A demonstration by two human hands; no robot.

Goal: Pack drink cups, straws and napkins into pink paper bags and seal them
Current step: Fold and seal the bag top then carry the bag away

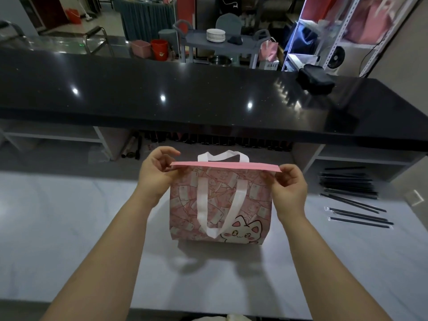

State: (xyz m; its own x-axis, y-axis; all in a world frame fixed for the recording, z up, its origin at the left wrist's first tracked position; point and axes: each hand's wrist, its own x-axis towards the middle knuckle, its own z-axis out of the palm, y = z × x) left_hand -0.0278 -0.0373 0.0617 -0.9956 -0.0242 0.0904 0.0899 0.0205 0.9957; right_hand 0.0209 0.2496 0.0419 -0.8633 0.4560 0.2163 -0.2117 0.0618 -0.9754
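Head view looks down on a pink paper bag (185, 205) standing upright on the pale worktop (69, 216), directly ahead and between the two forearms. Its mouth is closed and turned over into a flat folded strip (225, 166) whose long axis runs left to right across the view, a little lower at the right end. The left hand (154, 172) pinches the left end of that strip between thumb and curled fingers, and the right hand (290, 188) pinches the right end the same way. Each hand sits at its own end, so neither is nearer, and the body of the bag stands below and between them. The white front handle (202, 200) droops down the near face; the back handle (223, 155) stands up behind the strip. Sealing looks to be the step in hand, and the next move probably turns on keeping the strip level along that left-right line while it is pressed or rolled over. What is inside the bag is hidden. Wrapped dark straws (349, 186) lie well apart to the right, nearer the right hand. A cartoon cat (245, 230) is printed low on the near face, over a pattern of small cards; no brand, label or readable writing shows.
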